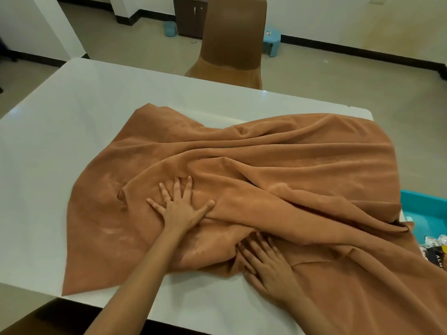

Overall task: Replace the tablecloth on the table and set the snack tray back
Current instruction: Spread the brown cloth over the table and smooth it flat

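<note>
Head view, tablecloth: I see the brown tablecloth (290,165) lying rumpled on the white table (72,117). It covers the middle and right of the table, with long folds running across it, and its near right part hangs over the near edge.
Head view, left hand: the left hand (180,206) is spread wide, palm down, pressed flat on the cloth near its middle.
Head view, right hand: the right hand (266,262) lies flat on the cloth by the near edge, fingers straight, fingertips against a thick fold.
Head view, snack tray: the teal snack tray (425,213) sits at the right border of my view, its corner overlapped by the cloth's edge. I cannot tell what it rests on.
Head view, chair: a brown chair (232,44) stands at the table's far side.
</note>
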Motion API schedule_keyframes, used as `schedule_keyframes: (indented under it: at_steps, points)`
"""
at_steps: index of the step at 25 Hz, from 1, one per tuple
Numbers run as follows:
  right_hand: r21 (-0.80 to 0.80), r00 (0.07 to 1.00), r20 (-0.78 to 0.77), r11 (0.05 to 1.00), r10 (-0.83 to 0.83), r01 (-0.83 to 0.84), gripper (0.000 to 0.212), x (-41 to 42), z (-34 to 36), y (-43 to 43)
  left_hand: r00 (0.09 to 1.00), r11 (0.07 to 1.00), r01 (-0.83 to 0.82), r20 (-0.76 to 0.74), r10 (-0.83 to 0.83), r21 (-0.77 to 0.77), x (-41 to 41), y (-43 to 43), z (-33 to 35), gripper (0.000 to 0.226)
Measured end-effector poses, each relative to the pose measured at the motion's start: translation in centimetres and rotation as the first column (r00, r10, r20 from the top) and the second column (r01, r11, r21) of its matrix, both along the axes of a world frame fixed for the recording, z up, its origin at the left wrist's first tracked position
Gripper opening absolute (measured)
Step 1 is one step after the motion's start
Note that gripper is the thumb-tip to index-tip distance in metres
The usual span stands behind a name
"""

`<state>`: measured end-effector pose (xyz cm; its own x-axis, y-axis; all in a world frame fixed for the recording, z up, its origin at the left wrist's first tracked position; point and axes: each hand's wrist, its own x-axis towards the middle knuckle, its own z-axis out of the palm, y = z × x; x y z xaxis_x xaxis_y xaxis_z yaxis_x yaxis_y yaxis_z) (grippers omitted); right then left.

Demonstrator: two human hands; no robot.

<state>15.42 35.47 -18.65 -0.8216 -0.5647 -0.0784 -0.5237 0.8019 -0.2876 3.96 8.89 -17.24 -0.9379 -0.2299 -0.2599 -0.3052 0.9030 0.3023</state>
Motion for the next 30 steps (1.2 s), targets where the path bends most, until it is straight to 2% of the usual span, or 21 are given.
schedule_keyframes:
  at_steps: [3,4,6,8,10,11,12,13,14,15,16,17,18,19,22,26,28,30]
  points:
    - [-0.1,0.991,0.101,0.992,0.092,-0.082,0.051,1.2,0.5,-1.1,0.997,0.994,0.072,0.007,-0.071,-0.081,-3.3,-2.2,-0.3,0.102]
    - [-0.091,0.971,0.172,0.984,0.166,-0.152,0.051,1.7,0.9,-1.7,0.995,0.992,0.098,0.025,-0.096,-0.077,-4.7,-2.8,-0.1,0.104]
    - [-0.114,0.883,0.42,0.977,0.21,-0.179,0.046,2.9,3.2,-3.2,0.986,0.987,0.152,0.083,-0.148,-0.046,-6.6,-3.7,-0.1,0.106]
    - [-0.261,0.805,0.546,0.96,0.233,-0.101,0.05,2.6,6.2,-3.6,0.975,0.981,0.193,0.112,-0.189,-0.02,-6.8,-4.0,-0.3,0.105]
    - [-0.394,0.789,0.578,0.918,0.207,0.048,0.039,0.5,8.8,-3.2,0.984,0.983,0.172,0.06,-0.168,-0.063,-5.5,-3.8,-0.5,0.102]
    - [-0.461,0.865,0.483,0.88,0.138,0.116,0.034,-1.3,9.1,-2.5,0.993,0.986,0.121,-0.004,-0.122,-0.118,-4.3,-3.6,-0.6,0.101]
    - [-0.485,0.951,0.309,0.857,-0.021,0.176,0.035,-3.7,8.4,-1.4,0.997,0.986,0.036,-0.061,-0.047,-0.163,-2.9,-3.5,-0.7,0.099]
    - [-0.404,0.967,0.123,0.878,-0.224,0.255,0.043,-6.4,7.5,-0.3,0.995,0.983,-0.055,-0.087,0.04,-0.175,-1.5,-3.6,-0.8,0.096]
    - [-0.22,0.914,0.036,0.889,-0.404,0.402,0.056,-8.9,6.4,0.9,0.99,0.978,-0.127,-0.074,0.117,-0.163,0.0,-3.8,-1.0,0.094]
    - [0.034,0.826,0.053,0.828,-0.561,0.56,0.071,-11.0,4.8,2.1,0.985,0.973,-0.172,-0.042,0.168,-0.152,1.2,-4.2,-1.3,0.093]
    - [0.234,0.718,0.119,0.723,-0.685,0.65,0.087,-12.3,3.5,2.9,0.982,0.969,-0.189,-0.013,0.19,-0.159,2.0,-4.5,-1.5,0.093]
    - [0.328,0.621,0.178,0.641,-0.764,0.694,0.099,-13.1,2.4,3.6,0.981,0.966,-0.191,-0.002,0.194,-0.173,2.3,-4.6,-1.7,0.094]
    - [0.351,0.566,0.197,0.597,-0.8,0.722,0.106,-13.8,1.7,4.0,0.982,0.965,-0.188,-0.002,0.191,-0.185,2.1,-4.6,-1.9,0.095]
    - [0.333,0.558,0.189,0.587,-0.808,0.738,0.11,-14.5,1.2,4.2,0.982,0.964,-0.187,-0.009,0.189,-0.189,1.2,-4.7,-2.0,0.095]
    - [0.276,0.573,0.134,0.586,-0.808,0.762,0.111,-18.9,1.2,3.8,0.987,0.968,-0.164,-0.029,0.161,-0.191,-3.1,-5.3,-1.9,0.096]
    - [0.266,0.593,0.154,0.611,-0.79,0.745,0.109,-27.3,2.6,3.9,0.993,0.977,-0.115,-0.055,0.106,-0.181,-9.4,-6.3,-1.1,0.098]
    - [0.268,0.599,0.18,0.624,-0.781,0.734,0.106,-31.7,3.5,4.1,0.999,0.994,-0.021,-0.052,0.015,-0.105,-13.5,-7.2,-0.7,0.101]
    - [0.201,0.643,0.093,0.647,-0.76,0.736,0.097,-33.5,3.9,3.0,0.996,0.998,0.019,-0.09,-0.013,0.059,-16.4,-9.0,-0.3,0.102]
